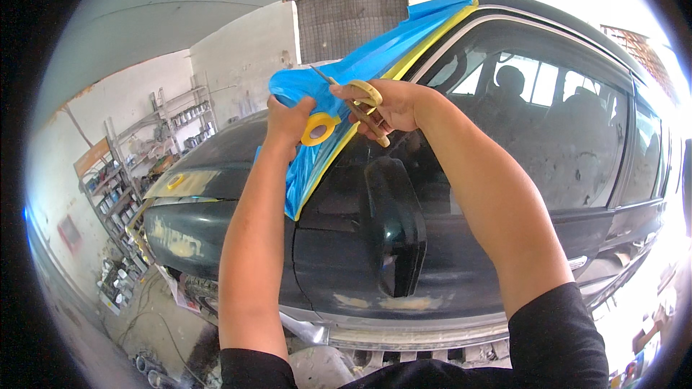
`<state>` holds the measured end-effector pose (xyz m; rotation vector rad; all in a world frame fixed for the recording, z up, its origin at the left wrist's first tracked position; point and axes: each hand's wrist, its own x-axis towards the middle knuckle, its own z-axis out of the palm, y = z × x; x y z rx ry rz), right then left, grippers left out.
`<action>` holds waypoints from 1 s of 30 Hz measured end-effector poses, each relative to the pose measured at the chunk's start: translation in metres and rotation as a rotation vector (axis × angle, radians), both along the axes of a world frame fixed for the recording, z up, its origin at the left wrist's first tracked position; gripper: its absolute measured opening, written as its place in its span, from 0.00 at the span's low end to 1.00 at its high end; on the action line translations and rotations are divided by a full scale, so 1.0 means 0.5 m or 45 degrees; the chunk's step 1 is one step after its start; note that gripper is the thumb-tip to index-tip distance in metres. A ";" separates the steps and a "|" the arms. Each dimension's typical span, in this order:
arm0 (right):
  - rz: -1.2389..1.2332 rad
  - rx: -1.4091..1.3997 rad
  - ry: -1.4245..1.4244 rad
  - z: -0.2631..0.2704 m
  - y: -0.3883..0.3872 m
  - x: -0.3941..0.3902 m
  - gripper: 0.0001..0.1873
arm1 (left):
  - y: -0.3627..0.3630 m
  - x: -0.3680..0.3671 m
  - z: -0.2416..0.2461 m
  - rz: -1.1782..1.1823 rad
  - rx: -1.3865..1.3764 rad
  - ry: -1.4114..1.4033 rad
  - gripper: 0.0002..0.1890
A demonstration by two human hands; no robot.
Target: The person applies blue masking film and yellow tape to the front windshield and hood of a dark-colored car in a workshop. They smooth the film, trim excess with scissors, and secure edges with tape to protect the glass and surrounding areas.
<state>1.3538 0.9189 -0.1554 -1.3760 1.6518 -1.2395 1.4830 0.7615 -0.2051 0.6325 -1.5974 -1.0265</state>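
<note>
My left hand (287, 119) grips a fold of blue plastic masking film (367, 65). A roll of yellow masking tape (318, 128) sits against that hand's inner side, its core facing me; whether the fingers hold it is hidden. In my right hand (397, 105) is a pair of scissors with pale yellow handles (369, 92), blades pointing up and left over the film. Yellow tape (430, 46) fixes the film's edge along the dark van's windscreen pillar, down to a pointed lower corner near the door seam.
Below my hands juts the black side mirror (394, 227). Another yellow tape roll (175, 181) lies on the hood (216, 146), beside sanded patches. Shelves with several cans (116, 205) line the left wall. A hose (167, 329) trails over the floor.
</note>
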 end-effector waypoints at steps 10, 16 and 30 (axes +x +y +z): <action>-0.010 -0.023 0.051 0.016 -0.033 0.005 0.29 | -0.004 0.011 -0.026 -0.041 -0.081 0.070 0.44; -0.073 0.004 0.030 0.033 -0.051 0.021 0.31 | 0.007 0.011 -0.037 0.093 -0.166 0.002 0.45; -0.028 -0.034 0.045 0.062 -0.114 0.050 0.29 | -0.013 0.052 -0.086 0.119 -0.226 -0.027 0.46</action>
